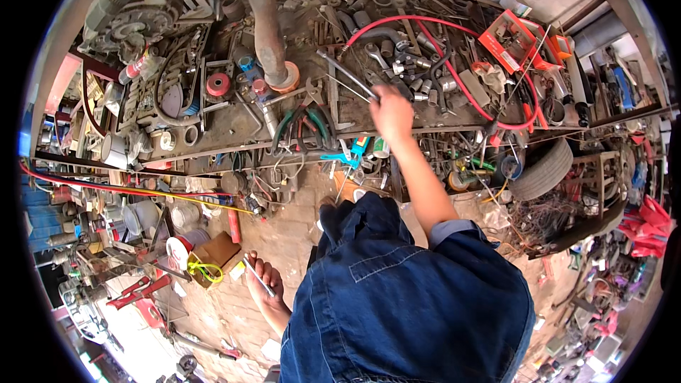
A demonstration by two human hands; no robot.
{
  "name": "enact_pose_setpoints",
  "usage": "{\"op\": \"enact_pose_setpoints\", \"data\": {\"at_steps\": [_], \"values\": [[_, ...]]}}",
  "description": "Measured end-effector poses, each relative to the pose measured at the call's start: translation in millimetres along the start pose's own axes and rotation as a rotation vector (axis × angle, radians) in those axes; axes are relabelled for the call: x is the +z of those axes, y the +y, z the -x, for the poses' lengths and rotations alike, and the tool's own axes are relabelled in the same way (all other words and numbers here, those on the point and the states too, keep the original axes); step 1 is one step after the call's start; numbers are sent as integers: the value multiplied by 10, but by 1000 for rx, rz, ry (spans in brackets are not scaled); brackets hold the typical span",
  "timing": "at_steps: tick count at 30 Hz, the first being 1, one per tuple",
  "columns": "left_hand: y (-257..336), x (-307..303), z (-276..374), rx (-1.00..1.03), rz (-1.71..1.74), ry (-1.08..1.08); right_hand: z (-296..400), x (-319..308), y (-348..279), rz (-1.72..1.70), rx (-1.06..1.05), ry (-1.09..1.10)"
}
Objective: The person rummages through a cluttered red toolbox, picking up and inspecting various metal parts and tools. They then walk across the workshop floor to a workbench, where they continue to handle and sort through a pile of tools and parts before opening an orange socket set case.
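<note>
Over the workbench (298,138), my right hand (392,114) grips the near end of a long metal bar (346,73). The bar slants away to the left above the bench top; I cannot tell if its far end touches. Beyond that hand lie a ratchet-type wrench (376,54) and several chrome sockets (420,97). Green-handled pliers (322,123) rest at the bench edge to its left. Low on the left, away from the bench, my left hand (266,283) holds a slim, shiny metal tool (259,275), its exact kind unclear.
A red hose (452,66) loops across the bench's right side by an orange-red box (508,40). A rusty pipe (268,37) rises near the middle. Below the bench are a tyre (542,170) and a turquoise tool (348,155). A cardboard box (215,255) stands on the floor.
</note>
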State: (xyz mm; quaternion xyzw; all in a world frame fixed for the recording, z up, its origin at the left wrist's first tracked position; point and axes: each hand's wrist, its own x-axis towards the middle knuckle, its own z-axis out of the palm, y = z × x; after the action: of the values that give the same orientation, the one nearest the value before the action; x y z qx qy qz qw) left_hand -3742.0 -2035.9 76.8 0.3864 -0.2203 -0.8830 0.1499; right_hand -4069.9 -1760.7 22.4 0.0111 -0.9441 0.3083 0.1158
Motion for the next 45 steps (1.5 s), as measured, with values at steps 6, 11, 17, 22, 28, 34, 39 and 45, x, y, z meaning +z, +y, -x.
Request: {"op": "enact_pose_setpoints", "data": {"at_steps": [6,11,17,22,28,34,39,45], "values": [[28,23,-63,-34,-15,-13,-420,57,451,382,-274,-112],[54,35,-88,-36,-34,-13,-468,50,478,444,-334,-144],[112,22,-35,-26,-42,-2,-493,-223,157,108,-153,181],[126,-39,-46,-19,-6,-4,-388,-345,-135,-232,-135,171],[101,-15,-82,-29,-5,-41,-94,-7,-363,-541,11,-575],[91,17,-117,-54,-21,-39,160,505,-539,-460,-151,-279],[100,-39,-110,-63,-11,-46,204,296,-489,-385,-109,-233],[139,-75,-108,-55,1,-42,168,-64,-30,-129,-14,124]]}}
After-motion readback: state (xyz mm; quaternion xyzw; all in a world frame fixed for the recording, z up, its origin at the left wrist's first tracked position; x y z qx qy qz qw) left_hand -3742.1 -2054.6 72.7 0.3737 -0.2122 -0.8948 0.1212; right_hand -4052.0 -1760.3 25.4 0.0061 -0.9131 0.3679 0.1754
